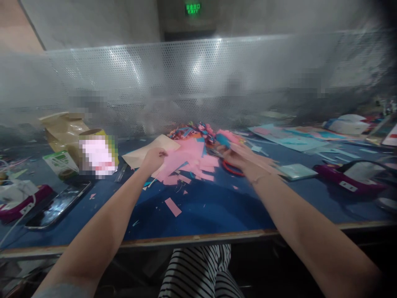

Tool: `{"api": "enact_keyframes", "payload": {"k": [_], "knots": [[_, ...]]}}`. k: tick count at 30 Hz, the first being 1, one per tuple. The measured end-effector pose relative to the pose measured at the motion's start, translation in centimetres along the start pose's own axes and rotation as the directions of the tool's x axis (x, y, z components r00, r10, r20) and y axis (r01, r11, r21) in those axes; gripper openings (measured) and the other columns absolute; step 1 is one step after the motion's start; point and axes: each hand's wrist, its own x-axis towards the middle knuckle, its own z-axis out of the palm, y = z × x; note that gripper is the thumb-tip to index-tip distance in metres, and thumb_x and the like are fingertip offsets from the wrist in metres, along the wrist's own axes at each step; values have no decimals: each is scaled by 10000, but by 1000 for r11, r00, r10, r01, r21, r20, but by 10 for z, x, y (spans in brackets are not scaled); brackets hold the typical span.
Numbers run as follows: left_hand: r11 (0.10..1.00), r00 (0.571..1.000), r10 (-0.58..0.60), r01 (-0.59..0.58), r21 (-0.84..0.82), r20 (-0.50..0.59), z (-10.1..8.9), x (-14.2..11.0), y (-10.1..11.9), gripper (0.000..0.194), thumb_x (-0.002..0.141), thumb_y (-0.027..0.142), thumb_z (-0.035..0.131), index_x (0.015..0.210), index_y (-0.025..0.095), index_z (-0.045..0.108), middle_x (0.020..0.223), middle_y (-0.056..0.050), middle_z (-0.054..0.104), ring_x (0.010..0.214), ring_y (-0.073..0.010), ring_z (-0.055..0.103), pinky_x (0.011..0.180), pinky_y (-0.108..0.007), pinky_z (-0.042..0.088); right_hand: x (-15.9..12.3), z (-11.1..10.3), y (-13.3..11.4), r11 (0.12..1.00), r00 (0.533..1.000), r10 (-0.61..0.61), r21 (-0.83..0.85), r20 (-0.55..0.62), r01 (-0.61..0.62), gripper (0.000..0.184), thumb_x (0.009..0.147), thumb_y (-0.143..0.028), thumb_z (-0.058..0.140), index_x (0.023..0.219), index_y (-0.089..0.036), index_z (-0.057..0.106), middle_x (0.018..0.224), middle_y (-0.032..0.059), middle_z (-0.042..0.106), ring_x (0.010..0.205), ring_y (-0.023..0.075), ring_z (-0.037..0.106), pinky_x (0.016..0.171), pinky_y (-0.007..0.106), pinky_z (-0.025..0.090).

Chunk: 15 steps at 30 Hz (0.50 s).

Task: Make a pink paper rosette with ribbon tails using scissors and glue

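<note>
My left hand (pixel 156 159) is closed, its fingers curled at the edge of a pile of pink paper pieces (pixel 189 155). A cream sheet of paper (pixel 145 152) lies beside and behind it; what the fingers hold, if anything, is hidden. Over the right side of the pile, my right hand (pixel 232 155) is smeared by motion. A blue item (pixel 222 140) shows just above its fingers, and a red loop (pixel 233 169), like a scissors handle, is below it. Pink paper strips (pixel 259 155) fan out behind that hand. One small pink rectangle of paper (pixel 173 207) lies nearer the front edge.
To the left are a phone (pixel 58 205), a green-and-white box (pixel 60 164), a yellow container (pixel 115 151) and a brown bag (pixel 62 128). Purple power strips (pixel 353 182) sit at both sides. Blue sheets (pixel 288 138) lie back right, before a perforated metal screen (pixel 192 82).
</note>
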Motion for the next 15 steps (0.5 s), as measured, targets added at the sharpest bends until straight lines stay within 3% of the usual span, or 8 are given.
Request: {"api": "enact_keyframes", "payload": {"k": [2,5,11,13,15], "knots": [[996,1000,6,-8,84,18,1,2,-5,328,664,85,391,833,152,663,912,-54,660,880,-173,573,800,-250,428,-2,-1,-1,968,999,34,250,13,-36,268,834,-144,272,838,-106,537,673,15,483,614,14,461,470,24,345],[977,998,-47,35,210,52,1,4,-12,334,665,107,403,875,153,658,963,-69,647,921,-195,564,820,-275,421,-4,1,-4,896,1000,6,444,10,-10,323,858,-148,214,859,-96,532,679,-7,487,598,-21,469,485,5,327],[956,988,-129,99,275,91,-8,5,-21,335,650,117,421,874,175,663,958,-55,653,901,-180,573,776,-240,427,-7,-2,-19,613,977,-214,780,16,122,165,797,-97,368,801,-122,531,667,-24,514,519,-21,454,404,-6,302],[950,978,-152,105,293,145,-11,5,-23,321,619,110,441,829,182,674,899,-48,667,838,-169,588,721,-219,432,-8,-6,-22,634,966,-257,756,3,166,194,803,-80,347,809,-136,533,661,-30,511,542,-23,468,430,-6,319],[940,966,-164,91,328,202,-13,5,-26,306,590,103,450,776,178,681,842,-53,674,793,-166,594,685,-211,428,-8,-9,-23,748,961,-273,617,-50,244,279,839,-108,247,802,-128,522,652,-36,490,560,-36,468,455,-11,308]]}}
